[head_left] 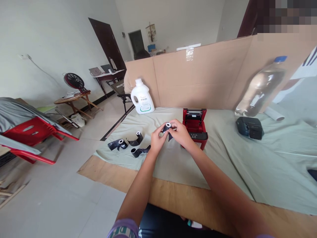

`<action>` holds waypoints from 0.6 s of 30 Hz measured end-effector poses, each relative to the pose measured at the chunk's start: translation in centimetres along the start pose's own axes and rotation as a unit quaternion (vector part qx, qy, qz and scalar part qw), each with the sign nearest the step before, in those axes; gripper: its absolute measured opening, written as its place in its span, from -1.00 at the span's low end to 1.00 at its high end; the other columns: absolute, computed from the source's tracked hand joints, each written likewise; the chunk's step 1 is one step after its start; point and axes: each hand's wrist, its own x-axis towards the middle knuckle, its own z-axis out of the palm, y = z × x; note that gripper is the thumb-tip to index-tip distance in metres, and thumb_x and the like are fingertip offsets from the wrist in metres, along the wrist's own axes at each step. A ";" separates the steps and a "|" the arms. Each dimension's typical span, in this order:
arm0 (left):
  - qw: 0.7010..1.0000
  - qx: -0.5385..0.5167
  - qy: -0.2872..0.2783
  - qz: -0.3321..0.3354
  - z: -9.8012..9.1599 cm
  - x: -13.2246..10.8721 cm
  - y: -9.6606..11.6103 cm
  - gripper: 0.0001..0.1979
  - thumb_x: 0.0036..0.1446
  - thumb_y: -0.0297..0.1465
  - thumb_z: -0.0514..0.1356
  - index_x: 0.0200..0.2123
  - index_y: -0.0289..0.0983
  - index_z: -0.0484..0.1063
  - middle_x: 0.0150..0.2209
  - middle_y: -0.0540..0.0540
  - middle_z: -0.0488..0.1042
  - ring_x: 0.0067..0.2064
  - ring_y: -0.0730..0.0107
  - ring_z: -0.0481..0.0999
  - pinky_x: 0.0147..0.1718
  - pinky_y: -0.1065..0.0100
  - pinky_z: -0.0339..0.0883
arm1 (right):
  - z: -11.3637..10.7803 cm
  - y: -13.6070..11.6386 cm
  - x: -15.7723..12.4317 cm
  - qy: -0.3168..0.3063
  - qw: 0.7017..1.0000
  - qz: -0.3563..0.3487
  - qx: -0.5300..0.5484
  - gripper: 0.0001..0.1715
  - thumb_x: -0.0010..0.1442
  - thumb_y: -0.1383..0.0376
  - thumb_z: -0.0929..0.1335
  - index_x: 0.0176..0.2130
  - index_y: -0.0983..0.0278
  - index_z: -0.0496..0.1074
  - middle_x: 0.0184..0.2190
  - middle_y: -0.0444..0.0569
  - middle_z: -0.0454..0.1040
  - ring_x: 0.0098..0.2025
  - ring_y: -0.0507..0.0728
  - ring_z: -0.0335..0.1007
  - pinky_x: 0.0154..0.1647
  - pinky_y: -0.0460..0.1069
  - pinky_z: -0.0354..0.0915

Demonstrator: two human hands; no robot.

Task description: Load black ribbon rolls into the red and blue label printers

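Both my hands meet over the pale cloth, holding one small black roll [167,127] with a white core. My left hand [158,139] pinches it from the left, fingers closed on the roll's black strip. My right hand [181,133] grips it from the right, just in front of a red printer [195,127] whose lid stands open. Three more black rolls lie on the cloth to the left: one [122,143] farthest left, one [138,136] behind, one [140,151] nearest my left wrist, each with a loose tail.
A white detergent jug [142,97] stands at the back left. A clear bottle [262,86] leans over a dark device [249,127] at right. A cardboard wall [210,76] closes the back. Cloth [260,165] covers a wooden tabletop [173,195]. Red chairs [32,134] stand on the floor at left.
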 end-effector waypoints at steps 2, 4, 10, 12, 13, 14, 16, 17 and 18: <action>0.999 -0.036 -0.026 -0.003 -0.1 -0.1 0.1 -0.58 0.27 -0.20 0.17 0.14 -0.20 0.49 0.09 -0.14 0.54 0.10 0.15 0.54 0.14 0.16 0.40 | -0.1 0.1 0.0 0.000 1.000 -0.008 -0.006 -0.65 0.05 0.40 0.29 -0.12 0.19 0.40 -0.38 -0.16 0.49 -0.30 0.08 0.44 -0.30 -0.05 0.26; 0.995 -0.086 -0.037 -0.012 -0.2 0.0 0.2 -0.58 0.32 -0.17 0.11 0.11 -0.23 0.51 0.12 -0.15 0.52 0.16 0.15 0.50 0.22 0.13 0.32 | -0.3 0.1 0.0 0.000 1.000 -0.010 -0.004 -0.64 0.05 0.40 0.29 -0.11 0.19 0.39 -0.36 -0.15 0.49 -0.28 0.09 0.44 -0.28 -0.05 0.26; 0.982 -0.180 -0.030 -0.044 0.1 0.5 -0.4 -0.52 0.12 -0.18 0.33 0.08 -0.26 0.50 0.02 -0.23 0.58 0.03 0.15 0.59 0.10 0.12 0.45 | -0.5 -0.4 0.1 -0.006 1.000 -0.003 0.006 -0.64 0.07 0.38 0.28 -0.09 0.20 0.37 -0.38 -0.15 0.45 -0.30 0.09 0.42 -0.30 -0.05 0.26; 0.975 -0.211 -0.031 -0.060 0.2 0.7 -0.7 -0.45 0.08 -0.16 0.36 0.11 -0.25 0.47 0.02 -0.25 0.57 0.01 0.15 0.59 0.05 0.14 0.48 | -0.4 -0.5 0.1 -0.015 1.000 -0.006 0.008 -0.62 0.08 0.38 0.28 -0.06 0.20 0.36 -0.37 -0.15 0.46 -0.31 0.08 0.42 -0.31 -0.05 0.26; 0.972 -0.222 -0.034 -0.069 0.2 0.8 -0.8 -0.42 0.06 -0.14 0.37 0.12 -0.26 0.45 0.00 -0.25 0.57 0.00 0.16 0.60 0.02 0.14 0.49 | -0.4 -0.5 0.1 -0.019 1.000 -0.007 0.010 -0.61 0.09 0.38 0.28 -0.05 0.20 0.36 -0.36 -0.14 0.47 -0.30 0.09 0.42 -0.31 -0.04 0.27; 0.969 -0.231 -0.037 -0.078 0.2 0.9 -0.9 -0.39 0.04 -0.13 0.38 0.12 -0.26 0.45 -0.02 -0.25 0.58 -0.02 0.16 0.60 0.00 0.15 0.50 | -0.3 -0.5 0.0 -0.022 1.000 -0.008 0.012 -0.61 0.09 0.37 0.29 -0.04 0.20 0.36 -0.35 -0.14 0.48 -0.29 0.09 0.43 -0.30 -0.04 0.27; 0.966 -0.238 -0.037 -0.092 0.1 1.0 -1.1 -0.38 0.01 -0.10 0.39 0.10 -0.26 0.46 -0.06 -0.23 0.59 -0.05 0.18 0.61 -0.02 0.16 0.50 | -0.1 -0.6 0.0 -0.023 1.000 -0.007 0.014 -0.64 0.10 0.37 0.30 -0.06 0.20 0.37 -0.28 -0.11 0.52 -0.24 0.10 0.45 -0.29 -0.04 0.28; 0.966 -0.237 -0.031 -0.095 0.1 1.1 -1.2 -0.39 -0.01 -0.09 0.39 0.06 -0.26 0.48 -0.06 -0.22 0.58 -0.05 0.18 0.60 -0.03 0.16 0.50 | 0.0 -0.6 -0.1 -0.021 1.000 -0.008 0.011 -0.65 0.10 0.36 0.31 -0.08 0.20 0.39 -0.24 -0.09 0.53 -0.21 0.10 0.45 -0.27 -0.04 0.28; 0.967 -0.234 -0.021 -0.095 0.1 1.1 -1.3 -0.41 -0.03 -0.09 0.40 0.03 -0.26 0.49 -0.06 -0.21 0.58 -0.04 0.18 0.59 -0.03 0.17 0.49 | 0.1 -0.7 -0.1 -0.019 1.000 -0.010 0.004 -0.68 0.10 0.36 0.32 -0.10 0.20 0.40 -0.22 -0.08 0.54 -0.19 0.11 0.45 -0.26 -0.04 0.28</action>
